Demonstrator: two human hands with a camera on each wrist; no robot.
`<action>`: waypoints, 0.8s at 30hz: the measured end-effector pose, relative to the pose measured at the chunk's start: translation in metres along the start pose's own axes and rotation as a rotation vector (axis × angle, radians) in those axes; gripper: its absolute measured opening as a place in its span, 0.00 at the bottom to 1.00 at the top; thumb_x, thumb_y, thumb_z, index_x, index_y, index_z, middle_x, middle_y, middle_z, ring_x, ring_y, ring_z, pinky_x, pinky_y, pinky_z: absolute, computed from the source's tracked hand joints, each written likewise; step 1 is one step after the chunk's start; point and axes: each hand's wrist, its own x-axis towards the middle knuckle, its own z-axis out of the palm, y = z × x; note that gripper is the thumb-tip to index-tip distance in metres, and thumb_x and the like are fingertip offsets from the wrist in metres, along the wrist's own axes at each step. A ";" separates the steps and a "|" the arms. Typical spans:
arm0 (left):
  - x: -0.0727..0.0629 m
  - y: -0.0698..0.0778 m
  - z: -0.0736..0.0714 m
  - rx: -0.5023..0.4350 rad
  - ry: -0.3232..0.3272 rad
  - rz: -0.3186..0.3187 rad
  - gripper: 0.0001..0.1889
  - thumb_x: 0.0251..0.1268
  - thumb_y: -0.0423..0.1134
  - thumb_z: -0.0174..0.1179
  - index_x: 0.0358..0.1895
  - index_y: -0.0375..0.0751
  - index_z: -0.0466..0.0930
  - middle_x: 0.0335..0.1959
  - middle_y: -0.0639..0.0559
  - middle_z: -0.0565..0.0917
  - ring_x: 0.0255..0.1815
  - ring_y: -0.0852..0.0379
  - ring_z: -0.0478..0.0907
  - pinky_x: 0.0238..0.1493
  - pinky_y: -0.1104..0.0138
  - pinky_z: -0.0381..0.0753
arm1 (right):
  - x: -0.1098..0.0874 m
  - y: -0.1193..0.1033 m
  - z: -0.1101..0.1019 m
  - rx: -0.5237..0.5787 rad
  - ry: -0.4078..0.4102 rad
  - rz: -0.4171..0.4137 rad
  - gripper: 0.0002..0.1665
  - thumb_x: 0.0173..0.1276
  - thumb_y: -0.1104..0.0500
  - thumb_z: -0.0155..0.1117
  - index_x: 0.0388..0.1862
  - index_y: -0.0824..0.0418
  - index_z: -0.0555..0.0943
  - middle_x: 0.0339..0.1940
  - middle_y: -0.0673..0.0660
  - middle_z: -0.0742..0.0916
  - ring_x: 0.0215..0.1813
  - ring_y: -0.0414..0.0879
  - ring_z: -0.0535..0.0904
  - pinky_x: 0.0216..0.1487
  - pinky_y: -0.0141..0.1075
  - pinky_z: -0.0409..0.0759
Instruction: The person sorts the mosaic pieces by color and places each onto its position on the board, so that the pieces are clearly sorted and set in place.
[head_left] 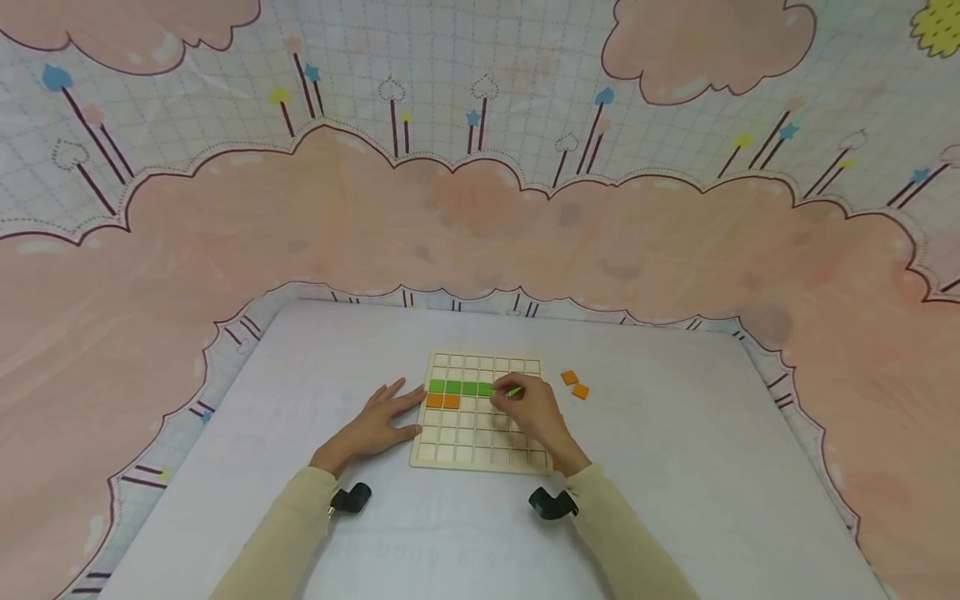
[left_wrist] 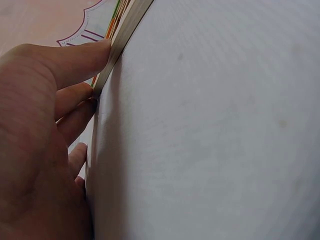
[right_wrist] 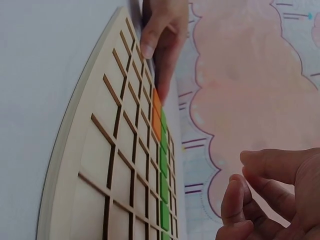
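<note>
A pale wooden grid board [head_left: 442, 454] lies on the white table, with green square tiles [head_left: 469, 388] along one row and two orange tiles [head_left: 442, 402] in the row below. My left hand [head_left: 378, 421] is spread flat at the board's left edge; its thumb and fingertips touch that edge, as the left wrist view confirms. Above the green row hovers my right hand [head_left: 531, 408], fingers curled, with thumb and index fingertips close together. In the right wrist view no tile shows between these fingertips [right_wrist: 250, 159]. Another green tile [head_left: 513, 392] is visible through the gap in that hand.
Two loose orange tiles [head_left: 575, 384] lie right of the board, and more orange shows partly hidden beside the right forearm. Black wrist cameras [head_left: 351, 498] sit on both wrists. A patterned pink-and-white cloth [head_left: 480, 225] surrounds the white tabletop [head_left: 675, 467].
</note>
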 end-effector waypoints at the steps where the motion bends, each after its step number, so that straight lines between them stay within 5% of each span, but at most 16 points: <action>1: 0.000 0.000 0.000 -0.002 -0.002 -0.005 0.36 0.66 0.49 0.63 0.75 0.50 0.62 0.78 0.51 0.60 0.82 0.37 0.38 0.78 0.37 0.39 | -0.001 0.001 -0.002 -0.002 0.004 -0.001 0.09 0.63 0.60 0.70 0.43 0.59 0.86 0.34 0.51 0.86 0.32 0.40 0.81 0.33 0.33 0.80; 24: -0.001 0.000 -0.001 0.002 0.005 0.007 0.35 0.66 0.49 0.63 0.75 0.50 0.62 0.78 0.50 0.60 0.81 0.35 0.39 0.77 0.35 0.40 | -0.028 0.036 -0.045 -0.121 0.072 0.146 0.09 0.62 0.60 0.70 0.42 0.59 0.86 0.34 0.51 0.86 0.33 0.41 0.80 0.30 0.30 0.77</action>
